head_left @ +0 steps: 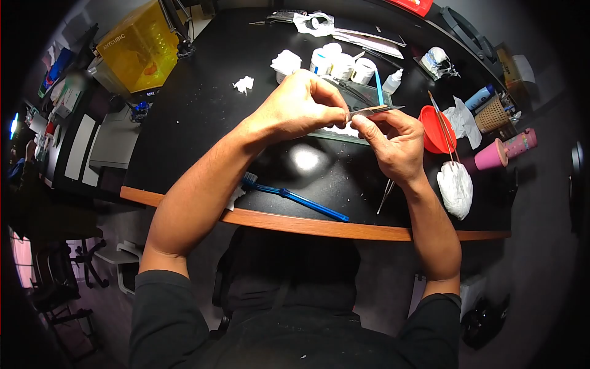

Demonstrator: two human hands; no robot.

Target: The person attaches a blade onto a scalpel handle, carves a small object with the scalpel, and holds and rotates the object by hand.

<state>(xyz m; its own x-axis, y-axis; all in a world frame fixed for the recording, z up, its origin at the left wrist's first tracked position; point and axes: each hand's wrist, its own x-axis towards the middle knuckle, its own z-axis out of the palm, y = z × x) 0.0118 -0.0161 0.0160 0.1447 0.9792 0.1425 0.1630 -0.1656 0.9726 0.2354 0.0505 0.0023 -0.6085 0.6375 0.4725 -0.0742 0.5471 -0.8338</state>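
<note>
Right hand [398, 146] is gripping a slim pointed tool [372, 111] while left hand [299, 104] is pinching its end, likely fine two-handed work, next move calling for steadiness

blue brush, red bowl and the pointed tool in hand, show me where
Blue brush [301, 199], head view: on its handle.
Red bowl [432, 131], head view: its red wall.
Pointed tool [370, 111], head view: its grey middle.

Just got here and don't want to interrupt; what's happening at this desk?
A person's left hand and right hand both hold a thin, pointed metal tool above the black desk. Its exact kind is hard to tell. A blue toothbrush lies near the front edge; white jars stand beyond the hands.
</note>
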